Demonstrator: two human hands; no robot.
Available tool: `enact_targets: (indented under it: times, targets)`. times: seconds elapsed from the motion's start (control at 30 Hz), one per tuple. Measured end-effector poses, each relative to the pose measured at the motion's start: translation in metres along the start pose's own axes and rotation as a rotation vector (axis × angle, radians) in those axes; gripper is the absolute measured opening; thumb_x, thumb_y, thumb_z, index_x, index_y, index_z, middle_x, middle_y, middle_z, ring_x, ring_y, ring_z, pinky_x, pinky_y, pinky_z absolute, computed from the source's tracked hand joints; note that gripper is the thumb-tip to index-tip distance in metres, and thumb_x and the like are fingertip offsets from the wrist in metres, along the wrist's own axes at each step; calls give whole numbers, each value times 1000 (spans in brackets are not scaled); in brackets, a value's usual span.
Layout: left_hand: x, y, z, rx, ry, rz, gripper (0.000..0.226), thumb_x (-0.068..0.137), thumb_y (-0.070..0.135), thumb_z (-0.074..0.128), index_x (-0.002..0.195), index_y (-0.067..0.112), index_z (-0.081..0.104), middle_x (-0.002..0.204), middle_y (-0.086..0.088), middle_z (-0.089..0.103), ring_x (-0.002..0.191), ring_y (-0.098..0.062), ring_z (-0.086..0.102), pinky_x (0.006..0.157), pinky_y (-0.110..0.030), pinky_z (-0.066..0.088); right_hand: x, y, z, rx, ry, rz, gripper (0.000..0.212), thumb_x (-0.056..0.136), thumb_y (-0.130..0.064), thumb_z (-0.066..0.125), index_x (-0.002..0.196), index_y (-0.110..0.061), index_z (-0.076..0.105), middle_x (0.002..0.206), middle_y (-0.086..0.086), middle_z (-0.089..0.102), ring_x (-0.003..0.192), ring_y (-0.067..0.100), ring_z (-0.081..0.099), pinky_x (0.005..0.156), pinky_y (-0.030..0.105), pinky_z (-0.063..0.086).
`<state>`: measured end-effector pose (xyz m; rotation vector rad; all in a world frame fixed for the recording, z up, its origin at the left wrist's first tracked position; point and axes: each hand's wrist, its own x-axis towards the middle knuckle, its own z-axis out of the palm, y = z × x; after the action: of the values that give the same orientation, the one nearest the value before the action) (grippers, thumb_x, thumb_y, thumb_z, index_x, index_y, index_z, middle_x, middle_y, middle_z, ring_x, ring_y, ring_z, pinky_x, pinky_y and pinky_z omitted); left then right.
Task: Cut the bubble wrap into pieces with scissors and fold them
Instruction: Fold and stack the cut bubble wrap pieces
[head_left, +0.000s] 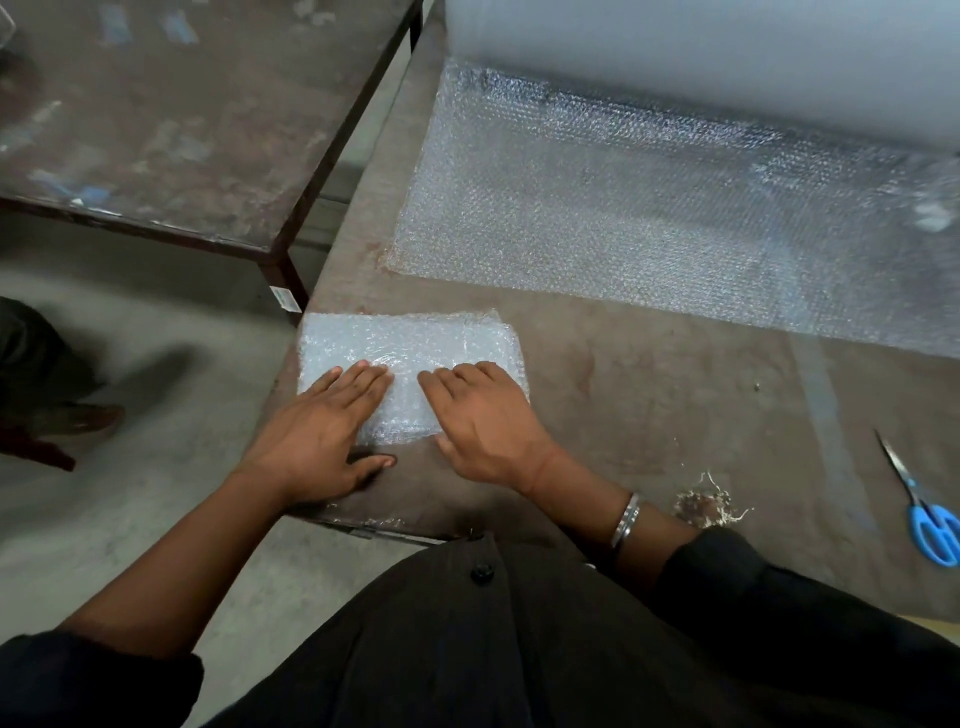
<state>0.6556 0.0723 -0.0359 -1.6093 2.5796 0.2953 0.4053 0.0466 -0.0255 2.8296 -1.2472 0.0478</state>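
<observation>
One small rectangular pad of folded clear bubble wrap (410, 358) lies at the near left corner of the worn brown metal worktop (649, 405), so at least one piece looks already cut and is, by the look of it, being pressed flat at the end of its folding. The left hand (317, 436) lies flat with straight fingers on the pad's near left part, its thumb resting on the worktop just below; the right hand (483, 421) presses palm-down on the pad's right part, fingers straight and close together. Neither hand pinches anything. Much seems left to do: a wide sheet of dimpled translucent bubble wrap (649, 218) lies unrolled across the far side, running from a large pale roll (701, 52) at the back. The blue-handled steel scissors (919, 504) lie idle at the right edge, well apart from both hands. The pad looks thick, cushiony and glossy with several layers; the worktop is scuffed, stained and dull.
</observation>
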Motion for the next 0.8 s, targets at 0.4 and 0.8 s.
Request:
enact_targets:
  times: [0.4, 0.8]
  targets:
    - [10, 12, -9, -65, 123, -125, 87, 71, 15, 75, 153, -1, 51, 153, -22, 58, 140, -37, 59, 120, -48, 42, 6, -5, -11, 133, 167, 69, 45, 69, -27, 63, 108, -5, 62, 106, 16, 71, 98, 37, 59, 83, 45, 41]
    - [15, 41, -26, -8, 121, -96, 79, 63, -1, 82, 139, 1, 64, 135, -18, 70, 113, -40, 73, 90, -49, 63, -20, 9, -15, 125, 151, 165, 43, 61, 14, 66, 99, -5, 67, 92, 11, 72, 84, 31, 67, 74, 31, 40]
